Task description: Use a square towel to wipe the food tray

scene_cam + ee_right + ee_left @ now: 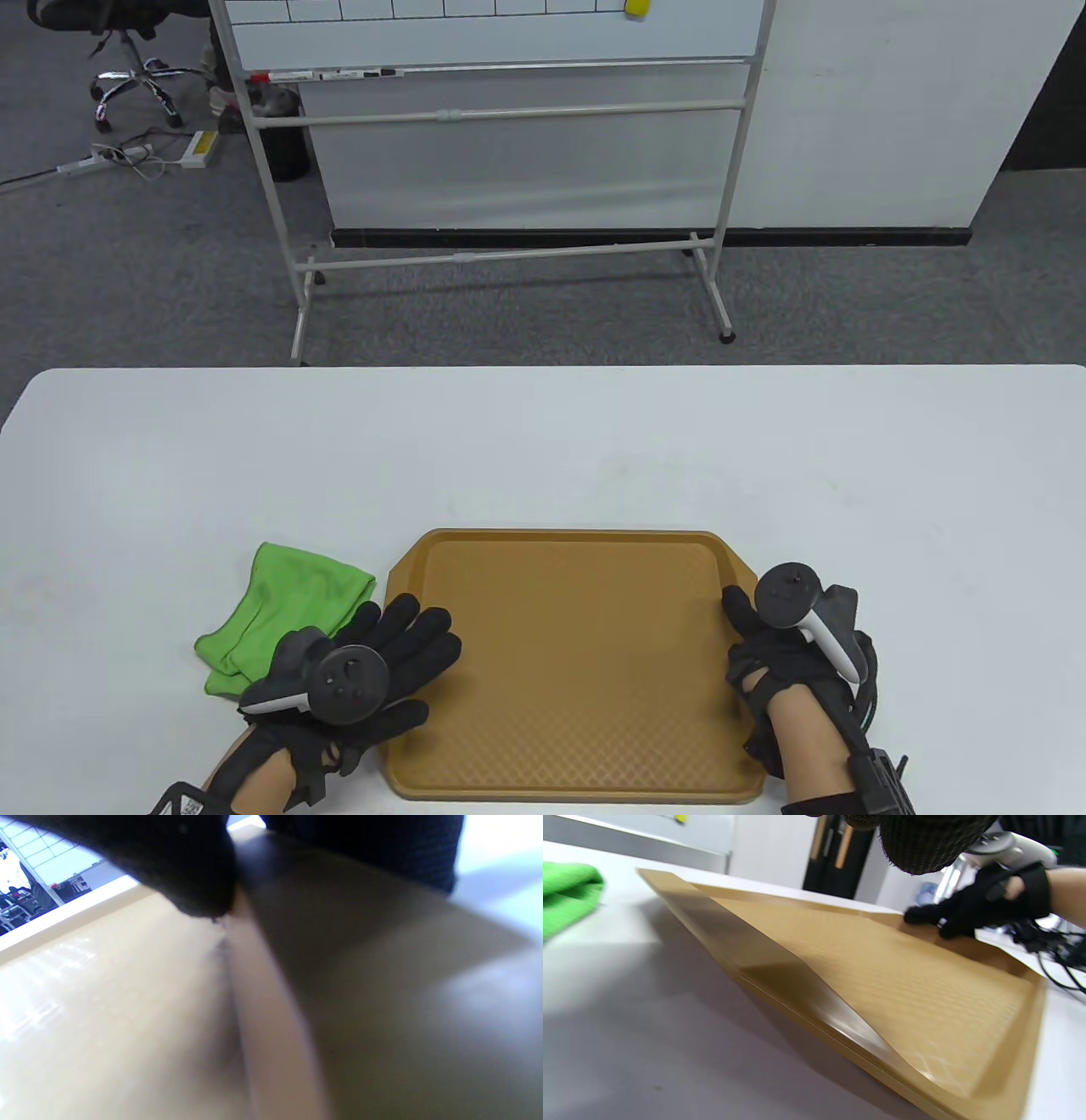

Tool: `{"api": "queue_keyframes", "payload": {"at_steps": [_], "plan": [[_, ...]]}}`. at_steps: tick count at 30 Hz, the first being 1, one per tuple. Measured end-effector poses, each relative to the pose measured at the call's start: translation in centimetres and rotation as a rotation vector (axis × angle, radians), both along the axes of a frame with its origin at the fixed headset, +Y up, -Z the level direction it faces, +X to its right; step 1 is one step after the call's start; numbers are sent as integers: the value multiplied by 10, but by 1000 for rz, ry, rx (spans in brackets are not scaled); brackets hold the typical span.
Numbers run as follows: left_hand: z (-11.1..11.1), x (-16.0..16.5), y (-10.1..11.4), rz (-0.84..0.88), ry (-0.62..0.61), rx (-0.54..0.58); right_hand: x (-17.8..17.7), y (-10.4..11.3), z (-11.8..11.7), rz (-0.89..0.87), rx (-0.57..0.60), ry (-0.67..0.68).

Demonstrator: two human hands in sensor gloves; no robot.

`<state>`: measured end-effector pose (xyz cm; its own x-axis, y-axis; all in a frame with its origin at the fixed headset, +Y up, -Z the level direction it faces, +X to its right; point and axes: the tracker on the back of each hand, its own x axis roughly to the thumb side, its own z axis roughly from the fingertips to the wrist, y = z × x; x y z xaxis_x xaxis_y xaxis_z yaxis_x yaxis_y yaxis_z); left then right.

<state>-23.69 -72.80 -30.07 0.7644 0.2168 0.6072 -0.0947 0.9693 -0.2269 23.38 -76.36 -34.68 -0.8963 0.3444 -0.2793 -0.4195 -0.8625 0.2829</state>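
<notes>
Gloved fingers of the right hand [186,870] fill the top of the right wrist view, clamped on the raised rim of the tray [271,1005]; from above, that right hand [785,658] grips the tray's [577,662] right edge, thumb side on the rim, the rest of the fingers hidden beneath.

One brown tray lies at the near edge of the table [543,441], a little right of the middle, its long axis running left to right. One green towel [284,615], loosely folded and not a neat square, lies on the table just beside the tray's left edge, toward its far-left corner; whether cloth and rim touch I cannot tell. In the left wrist view the towel [566,895] sits off to the left of the tray [882,984], with bare table showing between them.

The left hand [373,671] is spread flat, fingers open and holding nothing, resting over the tray's left rim with its fingertips on the tray floor. The towel lies to the left of those fingers and slightly farther from the person, partly tucked behind the back of the hand. The left hand is plainly the nearer one, so the pick-up likely falls to it: a short reach left onto the cloth, while the right hand steadies the tray. No wiping has begun, as the towel is off the tray.
</notes>
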Motion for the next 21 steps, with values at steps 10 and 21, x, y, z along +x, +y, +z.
{"api": "queue_keyframes", "payload": {"at_steps": [10, 21], "plan": [[-28, -87, -6, -65, 588, 13, 1, 0, 1, -6, -9, -9], [-43, -119, -51, -24, 739, -395, 0, 1, 2, -4, -54, -11]]}}
